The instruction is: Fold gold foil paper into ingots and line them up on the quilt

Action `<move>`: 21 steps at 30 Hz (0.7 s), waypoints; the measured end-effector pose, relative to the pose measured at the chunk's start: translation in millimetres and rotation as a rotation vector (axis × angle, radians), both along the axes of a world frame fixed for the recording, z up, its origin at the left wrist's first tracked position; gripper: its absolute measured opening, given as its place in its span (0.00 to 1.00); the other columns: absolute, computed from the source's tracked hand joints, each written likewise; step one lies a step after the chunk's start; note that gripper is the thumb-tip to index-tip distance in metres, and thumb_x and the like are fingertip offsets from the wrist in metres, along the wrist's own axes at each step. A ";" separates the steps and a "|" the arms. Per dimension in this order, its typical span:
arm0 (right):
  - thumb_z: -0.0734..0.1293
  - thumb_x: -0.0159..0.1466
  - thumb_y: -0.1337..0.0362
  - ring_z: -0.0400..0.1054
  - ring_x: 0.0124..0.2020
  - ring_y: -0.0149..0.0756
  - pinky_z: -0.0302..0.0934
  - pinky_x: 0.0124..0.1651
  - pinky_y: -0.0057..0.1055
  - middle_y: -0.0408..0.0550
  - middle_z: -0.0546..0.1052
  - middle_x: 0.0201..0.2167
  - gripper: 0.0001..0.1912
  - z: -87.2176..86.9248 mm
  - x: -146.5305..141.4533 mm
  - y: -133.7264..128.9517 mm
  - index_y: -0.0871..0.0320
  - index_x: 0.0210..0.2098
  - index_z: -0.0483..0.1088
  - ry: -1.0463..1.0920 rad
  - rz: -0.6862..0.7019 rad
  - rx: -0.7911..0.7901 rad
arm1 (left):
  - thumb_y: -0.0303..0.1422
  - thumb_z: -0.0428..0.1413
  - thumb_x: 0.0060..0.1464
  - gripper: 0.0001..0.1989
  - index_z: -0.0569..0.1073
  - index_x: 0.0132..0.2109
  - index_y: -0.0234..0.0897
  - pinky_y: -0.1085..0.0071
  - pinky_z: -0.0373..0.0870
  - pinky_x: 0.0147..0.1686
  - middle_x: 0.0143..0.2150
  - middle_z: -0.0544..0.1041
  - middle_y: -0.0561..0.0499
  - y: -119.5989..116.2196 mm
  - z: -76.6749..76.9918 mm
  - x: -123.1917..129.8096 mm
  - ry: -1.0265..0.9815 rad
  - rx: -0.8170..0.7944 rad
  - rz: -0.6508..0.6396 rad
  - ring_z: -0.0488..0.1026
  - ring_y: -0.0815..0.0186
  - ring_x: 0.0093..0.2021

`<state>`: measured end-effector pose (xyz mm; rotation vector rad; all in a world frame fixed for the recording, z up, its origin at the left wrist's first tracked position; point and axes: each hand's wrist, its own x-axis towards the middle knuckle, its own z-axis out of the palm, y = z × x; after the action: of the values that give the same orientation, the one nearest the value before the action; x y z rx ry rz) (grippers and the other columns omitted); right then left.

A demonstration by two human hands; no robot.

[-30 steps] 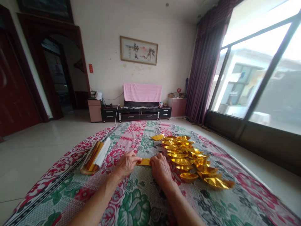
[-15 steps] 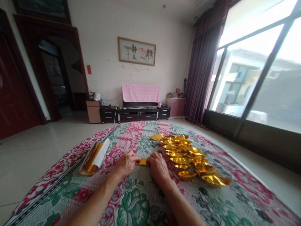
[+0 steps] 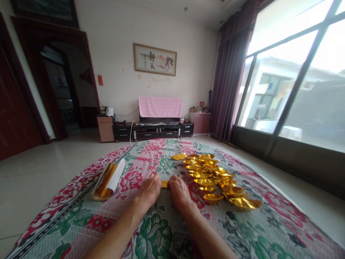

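Between my two hands, low over the flowered cloth, is a narrow folded strip of gold foil paper (image 3: 165,184). My left hand (image 3: 151,187) has its fingers closed on the strip's left end. On the right end, my right hand (image 3: 179,190) grips with thumb and fingers curled in. Only the short middle of the strip shows; the fingers hide its ends. To the right stand rows of folded gold paper ingots (image 3: 206,182), boat-shaped and shiny. A flat folded gold piece (image 3: 178,157) lies at the far end of these rows.
A curled stack of gold and white paper sheets (image 3: 107,181) lies at the left. The patterned cloth (image 3: 153,233) covers the surface under my hands. Beyond its far edge is a low black TV cabinet (image 3: 147,135) with a pink cloth (image 3: 160,107) above it.
My left hand has shifted right along the strip, closer to my right hand, so less gold shows between them. The view has turned slightly; the ingots have stayed in place.
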<state>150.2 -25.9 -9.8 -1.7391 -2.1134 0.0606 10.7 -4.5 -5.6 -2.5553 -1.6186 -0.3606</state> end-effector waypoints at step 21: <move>0.60 0.61 0.65 0.63 0.38 0.33 0.53 0.41 0.25 0.49 0.70 0.34 0.09 -12.7 -4.0 -0.6 0.58 0.29 0.70 0.175 -0.116 0.127 | 0.34 0.44 0.59 0.17 0.75 0.31 0.35 0.68 0.62 0.40 0.33 0.70 0.45 -7.7 -10.8 2.3 -0.183 0.084 0.029 0.67 0.64 0.35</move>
<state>146.3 -26.6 -22.5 -1.7114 -1.8486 0.0430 13.0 -12.2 -16.5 -2.4981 -1.6572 -0.6622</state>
